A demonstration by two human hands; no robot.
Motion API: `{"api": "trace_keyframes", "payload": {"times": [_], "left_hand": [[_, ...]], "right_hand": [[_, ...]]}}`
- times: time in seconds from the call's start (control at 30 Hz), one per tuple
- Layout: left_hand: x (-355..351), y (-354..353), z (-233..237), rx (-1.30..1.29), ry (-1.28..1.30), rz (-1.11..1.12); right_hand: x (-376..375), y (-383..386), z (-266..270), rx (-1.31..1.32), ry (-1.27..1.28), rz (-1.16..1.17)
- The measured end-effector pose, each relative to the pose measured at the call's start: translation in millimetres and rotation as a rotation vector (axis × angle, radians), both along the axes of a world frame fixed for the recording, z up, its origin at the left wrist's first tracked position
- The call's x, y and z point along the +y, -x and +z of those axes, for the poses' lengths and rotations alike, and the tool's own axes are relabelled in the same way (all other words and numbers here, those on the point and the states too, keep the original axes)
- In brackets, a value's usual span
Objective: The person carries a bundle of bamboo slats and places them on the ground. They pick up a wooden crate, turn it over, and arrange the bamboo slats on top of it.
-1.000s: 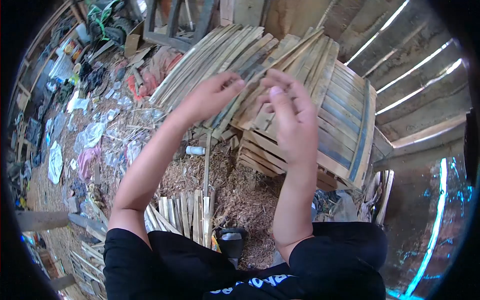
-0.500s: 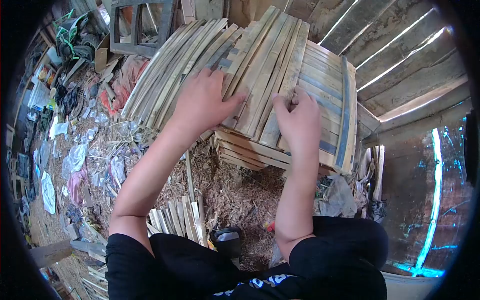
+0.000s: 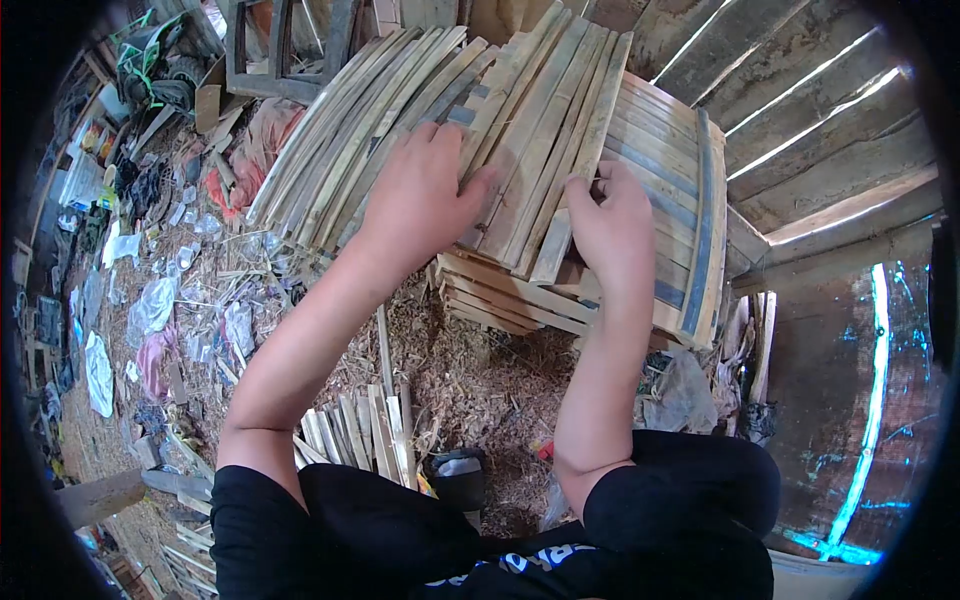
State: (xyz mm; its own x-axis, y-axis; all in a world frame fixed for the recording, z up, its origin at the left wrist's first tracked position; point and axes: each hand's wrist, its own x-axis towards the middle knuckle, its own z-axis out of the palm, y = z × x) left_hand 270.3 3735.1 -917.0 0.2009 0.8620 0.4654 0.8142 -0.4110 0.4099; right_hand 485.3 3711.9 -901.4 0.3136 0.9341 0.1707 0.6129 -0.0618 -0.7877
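Note:
Long, thin wooden slats [image 3: 545, 130] lie side by side on top of a stack of slatted wooden panels [image 3: 660, 190]. My left hand [image 3: 425, 195] rests over the slats toward the left, its fingers stretched forward and the thumb spread to the right. At the row's right edge, my right hand [image 3: 615, 225] has curled fingers, with thumb and forefinger at the outermost slat. Those fingertips are partly hidden. To the left, more slats [image 3: 350, 130] fan out in a curved row.
Short wood strips [image 3: 365, 435] and a dark container [image 3: 458, 480] stand near my legs. Shavings [image 3: 500, 390] cover the ground. Plastic scraps [image 3: 150, 310] litter the left side. A plank wall [image 3: 820, 110] rises at the right, and a wooden frame [image 3: 285, 85] stands behind.
The view has shifted slightly, moving the stack a little to the right in it. My right thumb and fingers have moved slightly at the outer slat. My left hand stays on the slats.

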Motion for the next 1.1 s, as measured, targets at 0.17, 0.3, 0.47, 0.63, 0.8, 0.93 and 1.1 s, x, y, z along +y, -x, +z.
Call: {"api": "trace_keyframes", "payload": {"times": [0.17,0.3,0.47,0.63,0.8,0.93,1.1], "left_hand": [[1,2,4,-0.101,0.125,-0.054],[-1,-3,14,-0.078,0.174,-0.045],[8,-4,15,-0.06,0.171,-0.034],[11,-8,28,-0.091,0.353,-0.005],[8,-20,26,-0.066,0.315,-0.052],[5,-28,34,0.015,0.341,-0.027],[11,-23,36,0.038,0.302,-0.084]], "right_hand": [[13,-6,-11,0.41,-0.057,0.068],[10,4,-12,0.187,-0.074,0.007],[5,15,3,0.059,0.002,0.004],[16,9,-5,0.205,-0.032,0.022],[11,11,3,0.226,0.017,0.098],[14,8,-5,0.112,-0.017,0.064],[16,5,-13,0.204,0.027,0.078]]}}
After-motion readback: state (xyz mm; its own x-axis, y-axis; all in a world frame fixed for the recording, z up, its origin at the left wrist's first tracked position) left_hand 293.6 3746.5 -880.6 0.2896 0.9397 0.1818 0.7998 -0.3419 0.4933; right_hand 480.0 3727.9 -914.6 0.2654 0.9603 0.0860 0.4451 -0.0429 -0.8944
